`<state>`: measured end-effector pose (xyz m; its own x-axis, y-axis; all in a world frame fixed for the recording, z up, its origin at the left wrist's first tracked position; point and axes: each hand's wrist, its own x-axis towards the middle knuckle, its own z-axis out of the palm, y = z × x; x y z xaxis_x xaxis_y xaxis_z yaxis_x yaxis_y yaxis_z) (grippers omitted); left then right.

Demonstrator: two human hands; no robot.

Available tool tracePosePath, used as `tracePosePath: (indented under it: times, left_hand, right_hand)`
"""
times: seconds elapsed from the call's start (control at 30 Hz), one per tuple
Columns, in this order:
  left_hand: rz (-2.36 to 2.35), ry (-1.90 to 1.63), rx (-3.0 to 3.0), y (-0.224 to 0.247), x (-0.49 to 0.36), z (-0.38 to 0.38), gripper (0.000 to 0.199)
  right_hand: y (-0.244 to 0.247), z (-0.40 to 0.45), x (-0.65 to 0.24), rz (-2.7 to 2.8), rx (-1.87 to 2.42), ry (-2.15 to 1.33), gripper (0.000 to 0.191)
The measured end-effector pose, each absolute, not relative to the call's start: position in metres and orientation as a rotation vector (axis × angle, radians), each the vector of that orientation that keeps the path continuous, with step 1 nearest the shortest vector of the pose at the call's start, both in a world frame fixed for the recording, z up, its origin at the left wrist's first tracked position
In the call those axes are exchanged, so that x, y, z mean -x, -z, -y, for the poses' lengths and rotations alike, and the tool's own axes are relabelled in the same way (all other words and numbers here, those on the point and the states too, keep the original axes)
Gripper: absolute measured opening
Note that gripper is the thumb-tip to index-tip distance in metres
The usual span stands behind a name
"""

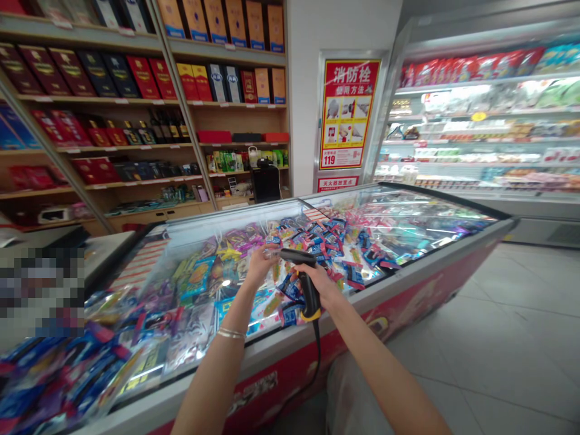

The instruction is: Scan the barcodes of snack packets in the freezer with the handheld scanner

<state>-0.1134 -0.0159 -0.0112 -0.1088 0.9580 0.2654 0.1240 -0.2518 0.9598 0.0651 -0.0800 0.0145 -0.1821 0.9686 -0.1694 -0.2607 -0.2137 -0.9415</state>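
From my head camera I look down at my two hands over a long chest freezer (435,241) with a sloping glass lid. My left hand (260,267) is closed around one small clear packet (272,254), pinching it between my fingers, though blur hides its label. One thin bracelet (231,333) sits on that wrist. My right hand (324,284) is clenched around the grip of one black barcode scanner (304,284), its head tipped toward the packet and just beside it. One black cord (316,362) hangs from the scanner's yellow-ringed base, down past the freezer's red front.

Under the glass, the freezer holds far too many bright packets (203,302) to count, heaped in blue, purple, pink and yellow. Behind it, wooden shelves (99,99) hold rows of red, dark blue and yellow gift boxes, with about five dark bottles (170,128) standing together on one shelf. One red fire-hydrant instruction poster (348,115) hangs on the pillar, with one small red sign (338,183) below it. To the right, a lit open fridge (480,127) holds packaged food on several shelves. Pale floor tiles (507,338) run beside the freezer.
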Motion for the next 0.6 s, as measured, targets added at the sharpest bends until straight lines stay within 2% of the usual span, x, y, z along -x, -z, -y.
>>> tracePosePath:
  times: [0.6]
  left_hand:
    - [-1.352,-1.419,-1.585,0.0071,0.1137,0.0169,0.036]
  right_hand:
    - [-0.0113,0.0781,-0.0642,1.141,1.123,-1.483,0.013]
